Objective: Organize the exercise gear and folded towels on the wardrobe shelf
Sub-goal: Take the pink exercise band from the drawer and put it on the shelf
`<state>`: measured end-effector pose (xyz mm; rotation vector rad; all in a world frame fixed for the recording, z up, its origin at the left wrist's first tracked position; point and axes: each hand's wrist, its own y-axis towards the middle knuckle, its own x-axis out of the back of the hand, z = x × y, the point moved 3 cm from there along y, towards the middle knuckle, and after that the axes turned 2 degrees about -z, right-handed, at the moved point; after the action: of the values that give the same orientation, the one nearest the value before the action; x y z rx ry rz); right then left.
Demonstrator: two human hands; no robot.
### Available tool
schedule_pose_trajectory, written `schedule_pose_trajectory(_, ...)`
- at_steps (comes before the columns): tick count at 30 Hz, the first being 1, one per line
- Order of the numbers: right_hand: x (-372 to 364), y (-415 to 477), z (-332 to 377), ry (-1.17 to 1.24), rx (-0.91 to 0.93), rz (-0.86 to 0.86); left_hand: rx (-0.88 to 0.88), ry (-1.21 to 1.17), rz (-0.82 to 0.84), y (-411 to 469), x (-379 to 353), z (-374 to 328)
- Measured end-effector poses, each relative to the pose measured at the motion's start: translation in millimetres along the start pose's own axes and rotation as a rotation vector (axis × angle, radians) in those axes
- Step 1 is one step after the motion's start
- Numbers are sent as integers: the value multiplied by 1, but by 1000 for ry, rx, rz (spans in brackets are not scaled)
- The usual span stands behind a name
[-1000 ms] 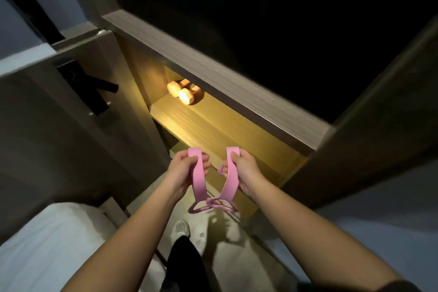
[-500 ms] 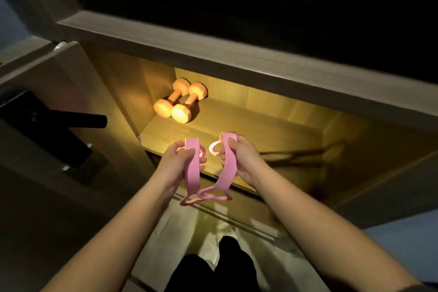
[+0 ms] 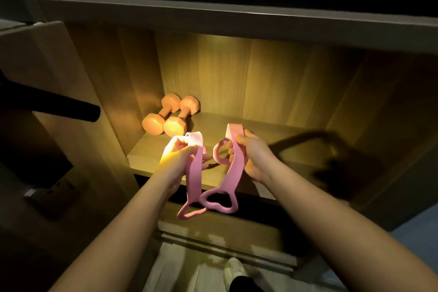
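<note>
Both hands, left (image 3: 181, 157) and right (image 3: 252, 157), have fingers curled round the pink band (image 3: 194, 173); dumbbells (image 3: 170, 115) sit just beyond. Next I'd guess: lay it on the shelf (image 3: 296, 149).

Left hand (image 3: 179, 157) and right hand (image 3: 254, 157) gripping pink straps (image 3: 194, 174), 2 dumbbells (image 3: 171, 116) on shelf (image 3: 284, 136)

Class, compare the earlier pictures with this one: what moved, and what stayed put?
The left hand and right hand have carried the pink resistance band up and forward, from below the shelf to its front edge. Nothing was let go: both hands still grip it. The two dumbbells stayed at the shelf's left rear.
</note>
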<state>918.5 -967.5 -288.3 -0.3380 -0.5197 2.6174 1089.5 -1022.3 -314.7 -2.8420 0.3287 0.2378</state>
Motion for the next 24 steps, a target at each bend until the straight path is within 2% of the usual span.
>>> schedule_pose_trajectory(4,-22,40,19,51,-56,7,-112,115,68,51,-10,-28)
schedule_pose_trajectory(7,-34,81,32,162,89,25,-188,120,120,96,-25,-44)
schedule_pose_trajectory(10,-35,114,27,134,180,64,-167,111,116,135,-35,-41)
schedule_pose_trajectory(15,-35,152,-8,-33,45,0,-128,314,23,175,-38,1)
schedule_pose_trajectory(19,-31,172,-34,-160,-78,-62,-13,376,-74,195,-35,22)
schedule_pose_trajectory(22,-28,180,-56,-308,-159,-68,-11,608,-131,210,-31,29)
schedule_pose_trajectory(24,-22,185,-66,-448,-150,-87,-19,734,-146,213,-29,30)
